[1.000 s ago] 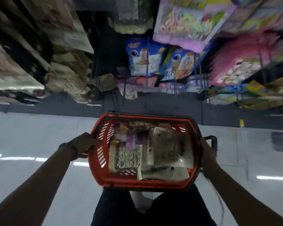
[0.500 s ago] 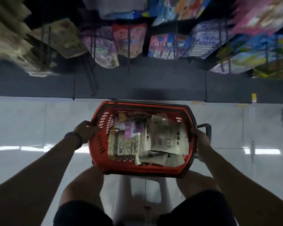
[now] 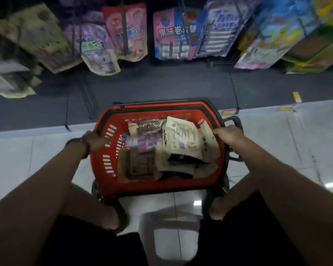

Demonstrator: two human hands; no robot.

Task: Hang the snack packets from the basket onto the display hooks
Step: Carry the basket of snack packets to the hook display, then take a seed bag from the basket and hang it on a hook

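While fingers [image 3: 103, 141] of left hand [image 3: 93, 139] and right hand [image 3: 230, 135] grip it, basket [image 3: 161, 182] nearer shelving [image 3: 161, 87].

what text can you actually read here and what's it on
"果味卷", next characters blurred: pink and blue hanging packet.
Purple hanging packet: lettering blurred, unreadable.
White packet in the red basket: print too small to read.
Shelf-edge tags: blurred, unreadable.

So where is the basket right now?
Head view, centre: the basket sits between the left hand and right hand, in front of the knees, below the hanging packets.
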